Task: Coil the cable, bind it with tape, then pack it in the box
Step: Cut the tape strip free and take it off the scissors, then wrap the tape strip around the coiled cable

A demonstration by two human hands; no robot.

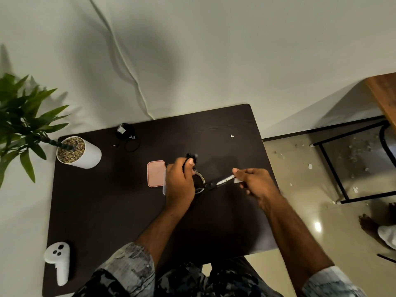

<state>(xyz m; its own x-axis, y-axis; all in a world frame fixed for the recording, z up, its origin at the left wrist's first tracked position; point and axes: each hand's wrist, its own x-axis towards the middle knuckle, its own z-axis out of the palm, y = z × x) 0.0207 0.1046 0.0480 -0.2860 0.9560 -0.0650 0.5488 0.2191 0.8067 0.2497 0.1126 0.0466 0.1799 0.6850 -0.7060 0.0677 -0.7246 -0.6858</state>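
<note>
My left hand (180, 183) grips a black coiled cable (191, 157) just above the dark table (107, 200), its loops sticking out past my fingers. My right hand (255, 185) pinches a small white piece of tape (236, 180). Between my hands a roll of tape (200, 183) lies on the table. Scissors (220, 181) lie beside it, blades pointing at my right hand. A clear box (164, 185) shows only as an edge under my left hand, and its pink lid (156, 173) lies just left of it.
A second black cable with a plug (126, 136) lies at the back of the table. A white plant pot (79, 152) stands at the back left and a white controller (59, 261) at the front left. A black-framed table (334, 170) and paper scraps are on the floor to the right.
</note>
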